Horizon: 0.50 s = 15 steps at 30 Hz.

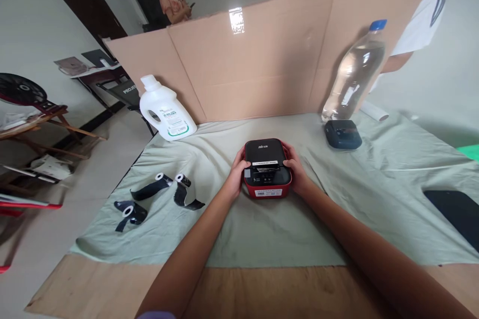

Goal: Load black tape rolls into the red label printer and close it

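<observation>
A black and red label printer (pixel 267 162) rests on the green cloth in front of me, its lid down. My left hand (pixel 237 172) grips its left side, the thumb lying on the top edge by the slot. On the opposite side my right hand (pixel 295 167) holds it the same way, with the fingers wrapped behind the red casing and partly hidden. To the left lie three black ribbon rolls with white cores: one roll (pixel 155 187) at the back, another roll (pixel 183 192) beside it, and a third roll (pixel 133 214) nearer me. Their loose ends are partly unwound.
A white detergent bottle (pixel 168 109) and a clear bottle with a blue cap (pixel 357 75) lean on the cardboard screen (pixel 254 70). A small black device (pixel 343 134) sits before the clear bottle. A dark phone (pixel 454 214) lies right. Two people are beyond the screen.
</observation>
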### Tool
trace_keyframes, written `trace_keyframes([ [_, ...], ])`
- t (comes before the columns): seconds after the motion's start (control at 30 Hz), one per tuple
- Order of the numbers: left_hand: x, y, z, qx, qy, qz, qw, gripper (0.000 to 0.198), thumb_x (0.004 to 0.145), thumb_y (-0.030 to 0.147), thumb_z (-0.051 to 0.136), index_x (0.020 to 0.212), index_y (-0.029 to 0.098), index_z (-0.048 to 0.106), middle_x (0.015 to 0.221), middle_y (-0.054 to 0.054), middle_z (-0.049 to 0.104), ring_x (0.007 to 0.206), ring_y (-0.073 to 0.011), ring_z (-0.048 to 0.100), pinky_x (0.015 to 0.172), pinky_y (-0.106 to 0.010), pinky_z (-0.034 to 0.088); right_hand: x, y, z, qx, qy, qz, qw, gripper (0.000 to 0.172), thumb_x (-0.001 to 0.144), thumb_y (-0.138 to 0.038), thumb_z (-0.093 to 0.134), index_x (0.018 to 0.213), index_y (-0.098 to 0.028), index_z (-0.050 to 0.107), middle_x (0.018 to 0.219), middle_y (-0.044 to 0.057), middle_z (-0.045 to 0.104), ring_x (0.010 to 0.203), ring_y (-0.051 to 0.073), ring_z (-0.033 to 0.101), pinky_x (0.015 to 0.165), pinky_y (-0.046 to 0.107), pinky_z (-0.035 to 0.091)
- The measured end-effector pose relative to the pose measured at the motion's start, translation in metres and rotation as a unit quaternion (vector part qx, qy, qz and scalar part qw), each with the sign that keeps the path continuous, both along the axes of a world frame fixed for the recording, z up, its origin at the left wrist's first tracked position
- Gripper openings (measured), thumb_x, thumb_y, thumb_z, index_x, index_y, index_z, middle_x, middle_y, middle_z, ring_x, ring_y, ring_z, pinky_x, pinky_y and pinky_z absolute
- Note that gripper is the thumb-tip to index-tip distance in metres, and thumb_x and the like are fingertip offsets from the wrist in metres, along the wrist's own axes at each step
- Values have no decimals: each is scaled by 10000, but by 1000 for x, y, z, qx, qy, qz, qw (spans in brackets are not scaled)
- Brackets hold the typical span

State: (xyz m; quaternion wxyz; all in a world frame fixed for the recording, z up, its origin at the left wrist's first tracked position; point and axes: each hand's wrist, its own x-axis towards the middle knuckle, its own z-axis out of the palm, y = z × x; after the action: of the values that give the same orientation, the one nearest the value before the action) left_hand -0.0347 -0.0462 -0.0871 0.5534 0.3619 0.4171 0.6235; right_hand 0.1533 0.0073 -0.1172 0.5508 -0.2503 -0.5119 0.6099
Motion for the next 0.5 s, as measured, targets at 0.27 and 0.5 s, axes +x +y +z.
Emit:
trace_keyframes([
  [0.27,-1,-3,-2,10,-1,-5,1000,727,699,228,654,1419,272,561,1506,2,544,1442,-277,430,1201,-377,315,-1,-4,14,-32,-1,-4,999,631,640,-277,573,1270,-300,562,1403,22,590,1396,300,452,1201,528,315],
  [0.5,-2,-6,-2,16,7,-10,1000,730,731,245,668,1449,272,537,1515,-10,535,1440,-287,437,1196,-392,334,1,-6,19,-34,-14,1,999,606,636,-264,564,1241,-302,586,1363,19,620,1342,290,504,1182,505,350],
])
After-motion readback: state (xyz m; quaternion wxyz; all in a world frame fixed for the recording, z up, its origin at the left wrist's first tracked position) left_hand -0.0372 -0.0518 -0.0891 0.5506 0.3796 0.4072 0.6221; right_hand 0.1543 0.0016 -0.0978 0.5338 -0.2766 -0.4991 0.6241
